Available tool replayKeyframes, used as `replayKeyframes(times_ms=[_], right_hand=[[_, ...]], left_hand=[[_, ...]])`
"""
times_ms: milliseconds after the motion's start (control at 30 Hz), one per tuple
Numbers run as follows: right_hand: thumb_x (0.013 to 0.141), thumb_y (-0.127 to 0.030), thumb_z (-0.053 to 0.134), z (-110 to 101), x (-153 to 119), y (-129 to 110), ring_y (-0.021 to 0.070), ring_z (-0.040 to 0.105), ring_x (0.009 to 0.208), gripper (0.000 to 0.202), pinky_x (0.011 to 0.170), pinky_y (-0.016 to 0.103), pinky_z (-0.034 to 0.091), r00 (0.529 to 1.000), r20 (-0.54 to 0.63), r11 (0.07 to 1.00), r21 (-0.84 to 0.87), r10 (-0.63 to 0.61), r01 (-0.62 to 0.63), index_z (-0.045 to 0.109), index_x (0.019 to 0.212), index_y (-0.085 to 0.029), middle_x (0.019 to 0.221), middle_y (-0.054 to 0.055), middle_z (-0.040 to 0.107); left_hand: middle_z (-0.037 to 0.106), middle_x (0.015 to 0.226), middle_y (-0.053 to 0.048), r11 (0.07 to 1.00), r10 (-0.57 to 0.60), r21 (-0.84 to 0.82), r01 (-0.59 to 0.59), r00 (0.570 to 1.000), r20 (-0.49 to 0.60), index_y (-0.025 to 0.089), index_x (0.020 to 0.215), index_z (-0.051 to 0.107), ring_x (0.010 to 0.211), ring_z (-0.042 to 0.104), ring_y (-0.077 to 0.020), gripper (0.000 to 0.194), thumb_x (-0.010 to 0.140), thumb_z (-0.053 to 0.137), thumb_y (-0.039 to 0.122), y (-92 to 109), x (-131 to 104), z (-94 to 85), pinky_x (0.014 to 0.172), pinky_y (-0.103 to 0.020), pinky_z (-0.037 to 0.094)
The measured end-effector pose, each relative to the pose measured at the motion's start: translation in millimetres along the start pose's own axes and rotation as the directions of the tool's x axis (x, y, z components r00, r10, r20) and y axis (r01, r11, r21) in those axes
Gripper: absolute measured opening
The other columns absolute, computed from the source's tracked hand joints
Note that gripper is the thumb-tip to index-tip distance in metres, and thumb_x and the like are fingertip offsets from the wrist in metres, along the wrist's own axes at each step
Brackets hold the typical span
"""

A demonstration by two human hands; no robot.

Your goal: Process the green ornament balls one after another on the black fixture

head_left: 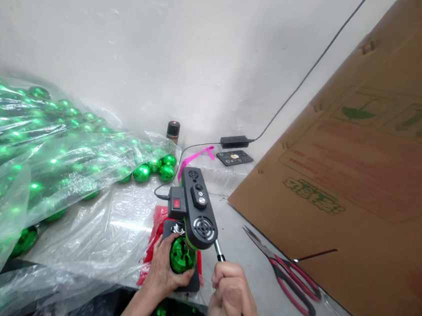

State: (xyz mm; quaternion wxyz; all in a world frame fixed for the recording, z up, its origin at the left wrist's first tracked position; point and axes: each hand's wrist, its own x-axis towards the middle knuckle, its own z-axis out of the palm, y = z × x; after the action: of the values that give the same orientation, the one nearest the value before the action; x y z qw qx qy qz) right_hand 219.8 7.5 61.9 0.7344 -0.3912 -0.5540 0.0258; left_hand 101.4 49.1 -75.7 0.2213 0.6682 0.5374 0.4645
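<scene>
My left hand (163,268) is wrapped round a shiny green faceted ball (182,255), its thumb and fingers closed on the ball's sides. The ball sits under the near end of a black machine (200,209) with round vents and a red switch. Whether the ball touches the machine is hard to see. My right hand (232,293) is closed round a black-handled metal rod (219,249), whose far tip reaches the machine's near right side. Beneath the ball lies a dark base plate (193,284) on red plastic sheeting (145,267).
Clear plastic bagging (93,161) with many green balls covers the left. Red-and-black scissors (292,282) lie right, beside a large cardboard box (343,192). A dark can (173,130), power adapter (234,141), flat black item (234,158) and pink ribbon (196,156) are behind.
</scene>
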Motion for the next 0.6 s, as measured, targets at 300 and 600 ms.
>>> replayKeyframes(times_ms=[300,600], right_hand=[[0.115,-0.018,0.048,9.4,6.4,-7.9,0.0085,0.049,0.058,0.046,0.054,0.025,0.036,0.997,-0.070,0.999,0.031,0.016,-0.013,0.048,0.070,-0.021,0.065,-0.005,0.051],[0.116,-0.022,0.047,15.5,6.8,-8.2,0.0095,0.048,0.056,0.052,0.053,0.025,0.036,0.992,-0.127,0.999,0.030,-0.009,0.012,0.042,0.065,-0.022,0.059,-0.006,0.041]], left_hand=[[0.080,0.133,-0.019,1.000,-0.017,-0.001,0.017,1.000,0.024,0.017,0.137,0.068,0.123,0.076,-0.0462,0.078,0.062,0.083,0.034,-1.3,0.0,1.1,0.116,-0.075,0.056],[0.080,0.132,-0.018,1.000,-0.023,-0.005,0.024,0.999,0.029,0.018,0.137,0.068,0.123,0.076,-0.0455,0.079,0.061,0.084,0.031,-1.0,0.4,2.3,0.117,-0.074,0.055]])
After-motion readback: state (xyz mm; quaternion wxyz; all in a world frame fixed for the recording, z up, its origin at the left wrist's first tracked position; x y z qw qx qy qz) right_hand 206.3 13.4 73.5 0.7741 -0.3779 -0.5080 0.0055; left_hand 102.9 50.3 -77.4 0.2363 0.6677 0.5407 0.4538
